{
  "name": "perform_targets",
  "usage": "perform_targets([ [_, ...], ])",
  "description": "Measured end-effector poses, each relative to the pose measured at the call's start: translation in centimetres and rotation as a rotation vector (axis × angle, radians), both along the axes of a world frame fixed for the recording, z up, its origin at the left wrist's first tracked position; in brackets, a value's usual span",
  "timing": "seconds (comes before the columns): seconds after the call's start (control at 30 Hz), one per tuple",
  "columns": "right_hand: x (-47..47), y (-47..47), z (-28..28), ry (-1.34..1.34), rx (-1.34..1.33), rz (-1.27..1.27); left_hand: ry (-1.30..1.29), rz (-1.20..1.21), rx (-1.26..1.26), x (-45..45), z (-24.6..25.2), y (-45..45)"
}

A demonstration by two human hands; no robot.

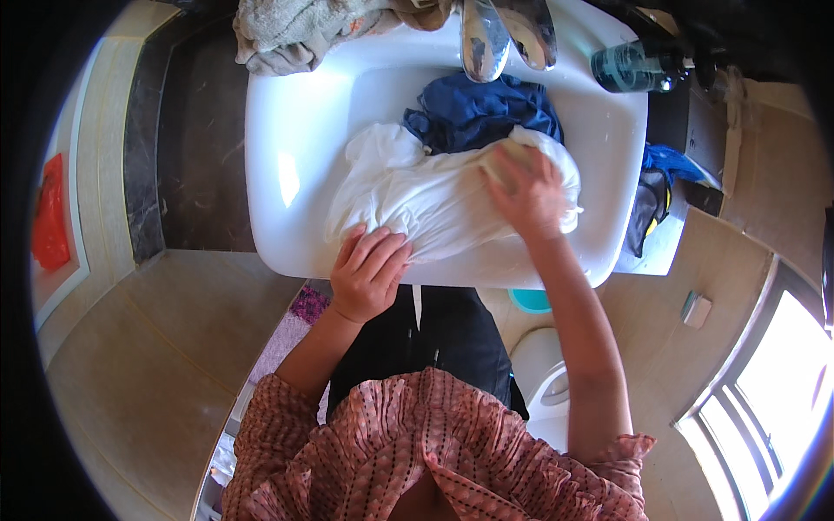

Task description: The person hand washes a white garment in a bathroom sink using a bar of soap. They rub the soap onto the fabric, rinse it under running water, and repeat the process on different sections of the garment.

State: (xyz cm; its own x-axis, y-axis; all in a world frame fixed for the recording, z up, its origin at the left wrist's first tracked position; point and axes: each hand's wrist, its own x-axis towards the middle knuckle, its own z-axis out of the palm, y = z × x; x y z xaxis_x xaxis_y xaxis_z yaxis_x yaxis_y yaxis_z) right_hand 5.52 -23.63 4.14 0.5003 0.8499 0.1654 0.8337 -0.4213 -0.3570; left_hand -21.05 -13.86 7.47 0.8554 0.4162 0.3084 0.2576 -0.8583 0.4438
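A wet white cloth garment lies spread across the near part of a white washbasin. My left hand holds its near left edge at the basin's front rim, fingers on top and the thumb side partly hidden. On the right side of the cloth, my right hand is blurred by motion. Under its fingers is a pale yellowish block, probably a bar of soap, pressed against the fabric. Behind the white cloth, a bunched navy blue cloth rests in the basin, below the chrome tap.
A grey-beige towel drapes over the basin's back left rim. At the back right lies or stands a dark green bottle. Dark marble counter borders the left. A toilet and a teal tub are below, on the right.
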Motion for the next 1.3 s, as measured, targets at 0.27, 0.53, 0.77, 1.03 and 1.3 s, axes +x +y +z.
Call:
perform_targets([
  [0.27,-9.9,3.8,6.8,0.403,0.100,0.256,-0.008,0.008,0.007,-0.6,-0.4,-0.4],
  [0.53,-2.9,2.8,1.7,0.056,0.088,0.146,-0.022,0.012,0.002,-0.1,-0.5,-0.4],
  [0.77,-1.8,1.9,-1.1,0.063,0.054,0.076,-0.015,0.001,-0.005,-0.4,-0.7,-0.4],
  [1.03,-9.9,3.0,7.0,0.343,0.015,0.213,-0.006,0.010,0.006,-0.4,-0.7,-0.5],
  [1.3,-1.0,-0.2,2.1,-0.114,-0.105,-0.026,-0.007,0.020,0.001,-0.2,-0.3,-0.6],
])
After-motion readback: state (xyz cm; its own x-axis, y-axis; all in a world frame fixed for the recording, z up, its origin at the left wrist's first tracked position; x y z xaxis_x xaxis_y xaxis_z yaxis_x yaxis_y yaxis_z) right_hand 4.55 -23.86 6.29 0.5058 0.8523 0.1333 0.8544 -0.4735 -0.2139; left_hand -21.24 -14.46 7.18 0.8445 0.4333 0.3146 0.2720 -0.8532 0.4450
